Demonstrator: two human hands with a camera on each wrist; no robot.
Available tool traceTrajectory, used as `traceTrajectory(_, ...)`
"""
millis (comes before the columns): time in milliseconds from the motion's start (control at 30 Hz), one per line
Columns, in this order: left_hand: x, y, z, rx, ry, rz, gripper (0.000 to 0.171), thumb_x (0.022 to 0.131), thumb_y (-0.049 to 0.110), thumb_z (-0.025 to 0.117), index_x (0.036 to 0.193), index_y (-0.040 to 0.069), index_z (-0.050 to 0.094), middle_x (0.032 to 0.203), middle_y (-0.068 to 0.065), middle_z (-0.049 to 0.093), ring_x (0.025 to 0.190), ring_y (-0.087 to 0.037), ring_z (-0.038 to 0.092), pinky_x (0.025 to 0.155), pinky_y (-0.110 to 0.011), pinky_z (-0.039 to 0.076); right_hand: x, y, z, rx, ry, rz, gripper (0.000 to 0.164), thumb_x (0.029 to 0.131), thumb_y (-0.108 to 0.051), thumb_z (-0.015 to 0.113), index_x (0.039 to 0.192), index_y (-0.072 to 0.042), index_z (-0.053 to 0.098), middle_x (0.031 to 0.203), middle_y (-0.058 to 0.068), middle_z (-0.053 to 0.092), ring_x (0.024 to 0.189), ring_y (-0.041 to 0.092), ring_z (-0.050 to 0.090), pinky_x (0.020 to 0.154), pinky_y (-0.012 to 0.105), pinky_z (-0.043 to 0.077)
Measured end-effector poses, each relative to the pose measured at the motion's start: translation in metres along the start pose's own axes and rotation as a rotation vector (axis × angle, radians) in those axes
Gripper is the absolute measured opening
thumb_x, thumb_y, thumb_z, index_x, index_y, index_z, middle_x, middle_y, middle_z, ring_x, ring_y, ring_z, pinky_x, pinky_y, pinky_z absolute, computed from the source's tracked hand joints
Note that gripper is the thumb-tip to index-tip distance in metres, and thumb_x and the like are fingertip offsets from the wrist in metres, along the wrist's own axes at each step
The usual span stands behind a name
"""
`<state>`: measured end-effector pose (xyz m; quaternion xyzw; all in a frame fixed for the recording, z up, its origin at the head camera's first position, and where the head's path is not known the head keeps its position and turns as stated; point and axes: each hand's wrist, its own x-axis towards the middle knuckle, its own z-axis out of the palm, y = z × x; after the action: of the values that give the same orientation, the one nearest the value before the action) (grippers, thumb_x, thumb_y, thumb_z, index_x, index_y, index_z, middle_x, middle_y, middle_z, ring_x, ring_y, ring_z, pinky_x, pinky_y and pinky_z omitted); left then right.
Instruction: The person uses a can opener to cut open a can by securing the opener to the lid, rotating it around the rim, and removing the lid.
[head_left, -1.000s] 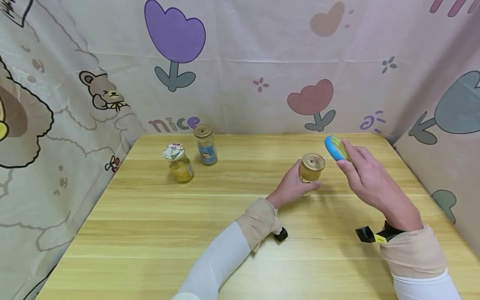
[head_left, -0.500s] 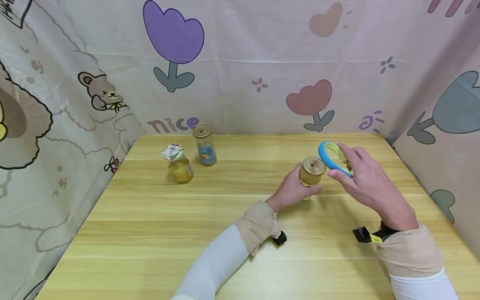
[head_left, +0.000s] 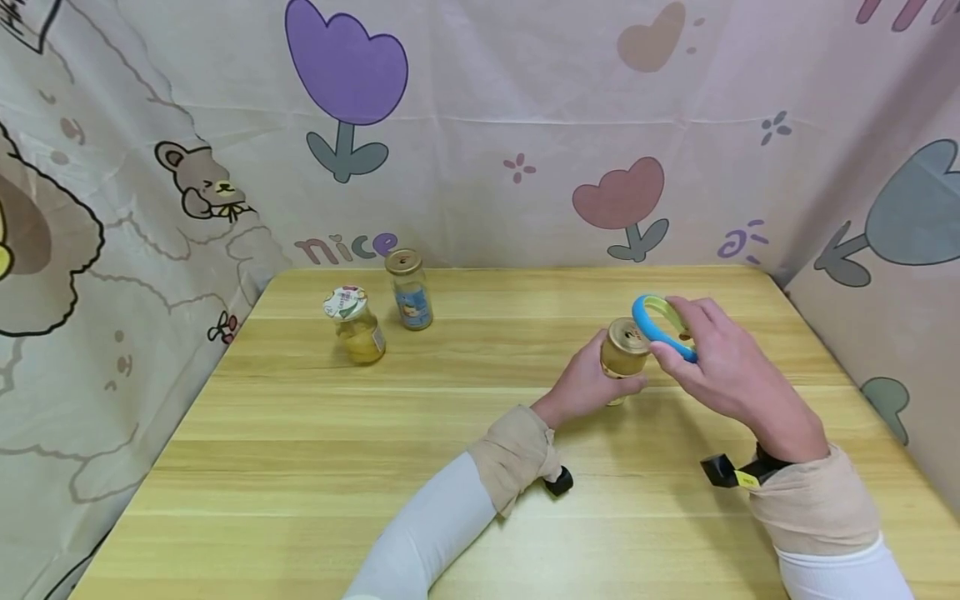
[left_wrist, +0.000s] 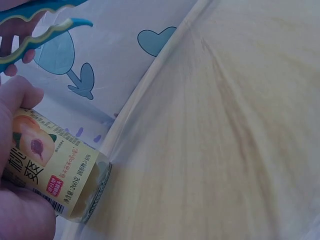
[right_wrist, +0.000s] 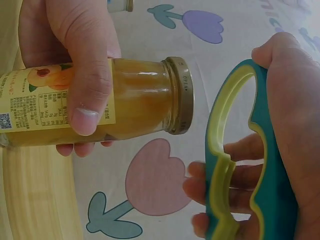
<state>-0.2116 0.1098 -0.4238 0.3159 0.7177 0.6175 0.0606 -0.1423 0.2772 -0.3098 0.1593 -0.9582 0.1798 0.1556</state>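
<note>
A glass jar [head_left: 622,360] of yellow fruit stands in my left hand [head_left: 581,385], whose fingers and thumb wrap its body. Its label [left_wrist: 55,165] shows a peach in the left wrist view. The gold lid [right_wrist: 181,95] is on the jar. My right hand [head_left: 731,375] holds a jar opener [right_wrist: 280,165], a blue loop with a yellow-green scalloped inner edge, its fingers curled round one side. In the head view the opener overlaps the lid's right edge. The right wrist view shows a gap between opener and lid.
Two more jars stand at the back left of the wooden table [head_left: 300,467]: one with a white patterned lid [head_left: 360,337], one with a gold lid and blue label [head_left: 413,307]. A printed cloth [head_left: 480,83] hangs behind the table and along its sides.
My right hand has brought the jar opener down and left, close to the lid, and tilted it so its loop shows. The held jar has shifted slightly toward me.
</note>
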Motion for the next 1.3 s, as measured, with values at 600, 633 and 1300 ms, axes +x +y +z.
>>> traceTrajectory(600, -0.009, 0.029, -0.002, -0.046, -0.026, 0.024, 0.057, 0.081, 0.012, 0.075, 0.130, 0.011, 0.046, 0.116, 0.003, 0.058, 0.100, -0.005, 0.056, 0.083, -0.020, 0.049, -0.001, -0.007, 0.013, -0.189, 0.035, 0.062, 0.077, 0.081, -0.067, 0.058, 0.117, 0.001, 0.051, 0.096, 0.017, 0.060, 0.072, 0.033, 0.058, 0.059, 0.051, 0.047)
traceTrajectory(633, -0.009, 0.028, -0.001, -0.042, -0.022, 0.025, 0.057, 0.081, 0.011, 0.076, 0.130, 0.010, 0.046, 0.116, 0.002, 0.058, 0.101, -0.005, 0.056, 0.084, -0.020, 0.049, -0.001, -0.007, 0.014, -0.202, 0.040, 0.060, 0.077, 0.080, -0.069, 0.058, 0.115, 0.000, 0.052, 0.094, 0.016, 0.060, 0.069, 0.032, 0.057, 0.055, 0.050, 0.047)
traceTrajectory(1300, -0.008, 0.019, 0.000, -0.036, -0.037, 0.025, 0.063, 0.082, 0.014, 0.075, 0.136, 0.019, 0.042, 0.122, 0.006, 0.056, 0.106, -0.004, 0.052, 0.087, -0.020, 0.046, 0.002, -0.009, 0.025, -0.261, 0.048, 0.101, 0.079, 0.072, -0.079, 0.056, 0.105, -0.006, 0.052, 0.080, 0.009, 0.055, 0.052, 0.023, 0.047, 0.039, 0.035, 0.035)
